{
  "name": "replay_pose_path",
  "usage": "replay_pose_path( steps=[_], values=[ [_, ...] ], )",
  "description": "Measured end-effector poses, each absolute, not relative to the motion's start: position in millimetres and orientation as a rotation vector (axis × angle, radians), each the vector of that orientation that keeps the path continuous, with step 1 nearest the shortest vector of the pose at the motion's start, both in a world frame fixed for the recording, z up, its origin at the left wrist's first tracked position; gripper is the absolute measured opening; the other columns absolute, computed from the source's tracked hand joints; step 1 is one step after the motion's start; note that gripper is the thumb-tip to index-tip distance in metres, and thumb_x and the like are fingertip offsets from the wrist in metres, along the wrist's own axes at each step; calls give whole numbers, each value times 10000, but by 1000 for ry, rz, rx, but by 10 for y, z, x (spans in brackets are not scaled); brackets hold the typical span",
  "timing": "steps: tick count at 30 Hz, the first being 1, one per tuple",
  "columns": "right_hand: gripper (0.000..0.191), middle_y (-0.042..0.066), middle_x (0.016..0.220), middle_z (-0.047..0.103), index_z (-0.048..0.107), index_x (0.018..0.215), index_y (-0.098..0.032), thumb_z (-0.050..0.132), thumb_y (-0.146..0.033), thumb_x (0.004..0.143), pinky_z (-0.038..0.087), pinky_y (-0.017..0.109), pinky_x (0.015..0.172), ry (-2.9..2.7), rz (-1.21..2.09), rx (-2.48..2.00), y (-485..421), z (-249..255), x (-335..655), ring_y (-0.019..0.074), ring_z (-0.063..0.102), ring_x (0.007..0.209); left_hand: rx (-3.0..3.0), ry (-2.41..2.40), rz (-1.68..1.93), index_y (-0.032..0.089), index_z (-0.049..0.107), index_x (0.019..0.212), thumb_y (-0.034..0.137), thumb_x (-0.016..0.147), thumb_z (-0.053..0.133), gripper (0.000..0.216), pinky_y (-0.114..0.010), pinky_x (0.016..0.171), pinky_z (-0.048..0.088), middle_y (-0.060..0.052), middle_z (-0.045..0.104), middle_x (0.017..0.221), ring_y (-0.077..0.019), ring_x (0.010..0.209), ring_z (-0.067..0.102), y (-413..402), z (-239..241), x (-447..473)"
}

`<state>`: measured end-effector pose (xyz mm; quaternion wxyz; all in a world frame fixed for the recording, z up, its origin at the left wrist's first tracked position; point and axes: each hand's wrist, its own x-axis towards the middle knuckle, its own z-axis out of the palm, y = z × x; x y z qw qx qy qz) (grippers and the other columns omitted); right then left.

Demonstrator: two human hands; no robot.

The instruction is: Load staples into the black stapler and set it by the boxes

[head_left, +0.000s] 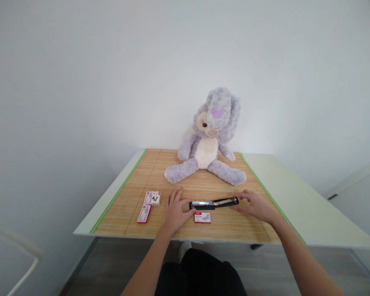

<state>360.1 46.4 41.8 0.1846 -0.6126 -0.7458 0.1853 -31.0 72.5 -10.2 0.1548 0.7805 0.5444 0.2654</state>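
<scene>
A black stapler lies opened out flat on the bamboo mat, its metal staple channel showing. My left hand rests on the mat with fingers spread, thumb touching the stapler's left end. My right hand lies with fingers stretched out, fingertips touching the stapler's right end. A small red and white staple box sits just in front of the stapler, between my hands.
Two more staple boxes lie left of my left hand, one farther back, one nearer. A grey plush rabbit sits at the mat's far side against the white wall. The white table extends right of the mat.
</scene>
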Motion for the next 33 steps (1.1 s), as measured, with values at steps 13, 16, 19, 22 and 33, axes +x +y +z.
replay_pose_path(
  steps=[13,16,19,22,33],
  values=[
    [461,35,1113,722,731,1189,-287,674,-609,865,483,346,776,-1960,712,-1518,466,757,3185,208,581,891,2212,1534,767,396,746,1148,500,820,770,345,-550,1295,57,57,350,1662,-286,1574,197,738,-115,-315],
    [425,35,1117,713,734,1161,-277,652,-598,895,474,335,781,-2005,726,-1435,504,840,3029,205,585,920,2212,1533,761,393,745,1154,496,820,773,351,-547,1292,71,48,358,1659,-279,1569,211,738,-118,-317],
    [405,39,1154,704,730,1151,-273,637,-587,913,474,340,818,-2049,720,-1375,548,911,2885,208,591,948,2220,1525,774,395,744,1157,494,819,777,354,-546,1288,88,44,365,1656,-276,1565,223,735,-125,-323],
    [406,38,1160,704,722,1157,-276,632,-591,915,479,353,862,-2085,713,-1355,578,966,2749,213,596,966,2227,1519,792,398,743,1161,487,822,778,351,-532,1290,95,43,376,1649,-268,1560,236,731,-130,-327],
    [341,39,1133,723,715,1149,-280,648,-534,932,500,363,895,-2186,585,-1290,697,982,2443,224,631,988,2204,1545,792,381,747,1116,467,812,793,319,-557,1286,34,12,486,1570,-273,1513,328,724,-125,-301]
  ],
)
